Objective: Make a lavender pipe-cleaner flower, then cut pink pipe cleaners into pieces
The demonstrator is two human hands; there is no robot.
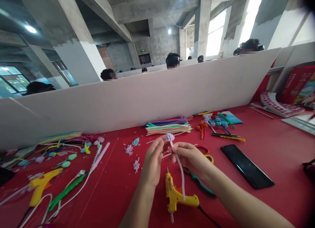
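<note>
In front of me is a lavender pipe-cleaner flower (169, 137) with a bunched head and a long fuzzy stem that hangs down. My right hand (190, 155) pinches that stem just below the head. At the head's left side, my left hand (154, 160) has its fingers closed against it; the exact contact is partly hidden. Beneath the hands a yellow glue gun (173, 193) lies on the red table, and the stem's lower end crosses in front of it. Teal-handled pliers (202, 185) and a pair of scissors (209, 158) lie partly hidden behind my right hand and forearm.
Bundled pipe cleaners (168, 126) lie along the white partition (147, 96). Lavender scraps (129, 149) are at left, beyond them another yellow glue gun (41, 185) and a green-handled tool (66, 192) with cords. To the right are a black phone (246, 165), tweezers (228, 137) and coloured pipe-cleaner pieces (218, 120).
</note>
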